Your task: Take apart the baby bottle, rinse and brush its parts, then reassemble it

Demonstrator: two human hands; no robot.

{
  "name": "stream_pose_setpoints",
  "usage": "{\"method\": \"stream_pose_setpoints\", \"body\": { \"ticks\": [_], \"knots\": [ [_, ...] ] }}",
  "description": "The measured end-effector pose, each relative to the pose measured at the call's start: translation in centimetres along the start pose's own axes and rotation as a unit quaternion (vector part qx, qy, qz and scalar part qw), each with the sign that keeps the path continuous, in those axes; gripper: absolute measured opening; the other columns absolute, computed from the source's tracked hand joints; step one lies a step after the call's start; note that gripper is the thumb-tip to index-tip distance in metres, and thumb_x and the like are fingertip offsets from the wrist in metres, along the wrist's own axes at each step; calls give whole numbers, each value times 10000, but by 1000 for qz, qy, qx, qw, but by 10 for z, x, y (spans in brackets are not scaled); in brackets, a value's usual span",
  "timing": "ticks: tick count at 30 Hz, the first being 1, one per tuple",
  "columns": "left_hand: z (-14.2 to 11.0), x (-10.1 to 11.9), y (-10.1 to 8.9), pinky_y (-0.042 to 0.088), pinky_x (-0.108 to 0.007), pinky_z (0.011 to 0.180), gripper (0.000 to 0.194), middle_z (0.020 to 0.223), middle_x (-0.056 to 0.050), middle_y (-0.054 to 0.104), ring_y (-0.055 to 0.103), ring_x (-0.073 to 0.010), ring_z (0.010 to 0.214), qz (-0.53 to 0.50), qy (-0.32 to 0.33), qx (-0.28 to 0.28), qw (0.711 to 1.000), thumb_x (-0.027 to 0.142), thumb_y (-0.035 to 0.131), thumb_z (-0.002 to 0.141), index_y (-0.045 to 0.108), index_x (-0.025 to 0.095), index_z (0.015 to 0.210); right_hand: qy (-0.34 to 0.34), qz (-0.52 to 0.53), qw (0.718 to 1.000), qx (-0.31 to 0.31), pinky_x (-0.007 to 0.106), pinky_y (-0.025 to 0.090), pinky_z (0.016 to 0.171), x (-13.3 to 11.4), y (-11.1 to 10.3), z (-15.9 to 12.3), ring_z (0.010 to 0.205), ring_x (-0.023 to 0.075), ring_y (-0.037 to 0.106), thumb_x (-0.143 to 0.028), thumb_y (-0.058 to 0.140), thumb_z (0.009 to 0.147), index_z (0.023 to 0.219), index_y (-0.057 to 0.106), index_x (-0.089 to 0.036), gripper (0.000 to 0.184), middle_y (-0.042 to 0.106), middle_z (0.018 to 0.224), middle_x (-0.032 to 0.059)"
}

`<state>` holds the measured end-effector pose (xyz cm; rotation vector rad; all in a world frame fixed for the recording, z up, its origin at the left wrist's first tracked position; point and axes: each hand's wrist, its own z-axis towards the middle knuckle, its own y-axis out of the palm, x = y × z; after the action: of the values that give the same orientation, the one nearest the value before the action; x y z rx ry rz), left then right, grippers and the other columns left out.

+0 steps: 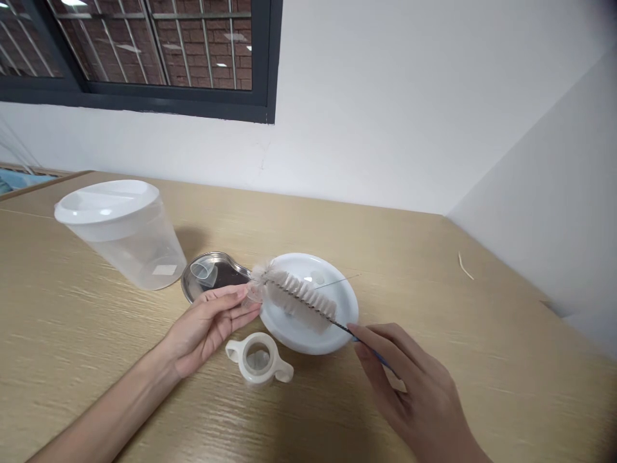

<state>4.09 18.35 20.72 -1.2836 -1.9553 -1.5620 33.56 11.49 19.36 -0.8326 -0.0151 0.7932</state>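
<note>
Between the fingertips of my left hand (216,321) is a small clear plastic piece (251,295), its exact kind hard to make out. The bristled tip of a white bottle brush (301,299) meets this piece. My right hand (414,386) grips the brush by its blue handle, with the twisted wire stem running over a white bowl (349,308). A thin wire brush (337,281) rests across the bowl. Just below my left fingers stands a small two-handled cup (258,360), open at the top. Behind that hand lies a metal kidney tray (190,292) with a clear cup-like piece (204,271) in it.
A lidded translucent plastic bucket (135,251) stands on the left of the wooden table (482,386). A thin pale strip (464,265) lies at the right, near the side wall. Behind the table are a white wall (366,128) and a barred window (159,45).
</note>
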Motion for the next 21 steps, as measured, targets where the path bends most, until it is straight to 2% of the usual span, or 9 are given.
{"method": "stream_pose_setpoints", "body": {
  "ticks": [5,11,15,18,21],
  "knots": [
    [-1,-1,2,620,-310,953,106,929,-89,817,790,-200,869,-5,4,2,1000,33,720,845,804,98,846,-21,-34,999,6,204,493,668,2,0,-5,788,92,618,-11,581,929,1230,647,-134,332,648,1009,81],
    [-5,-1,6,624,-302,940,80,932,-95,817,790,-211,884,-4,3,0,1000,49,747,827,801,102,801,-55,-118,991,27,207,490,682,3,-4,-8,798,106,647,-51,626,928,1227,661,-147,316,670,976,71],
    [-6,0,7,619,-301,950,126,978,-120,815,786,-206,892,19,-3,4,1000,46,688,872,807,87,884,-78,-195,977,40,240,509,719,3,-7,-9,800,139,676,-73,651,915,1243,652,-154,338,681,959,76],
    [-6,1,8,605,-298,975,168,1060,-154,801,777,-207,936,36,-8,-1,999,61,655,904,794,57,998,-56,-225,971,55,258,502,701,4,-7,-9,770,143,674,-64,670,896,1241,651,-163,360,679,961,79],
    [-6,2,7,598,-300,988,170,1082,-166,795,772,-213,960,36,-3,-4,999,71,656,906,791,49,1007,-5,-158,986,60,236,484,629,3,-7,-7,706,107,639,-69,640,916,1233,648,-185,338,668,964,61]
  ]
}}
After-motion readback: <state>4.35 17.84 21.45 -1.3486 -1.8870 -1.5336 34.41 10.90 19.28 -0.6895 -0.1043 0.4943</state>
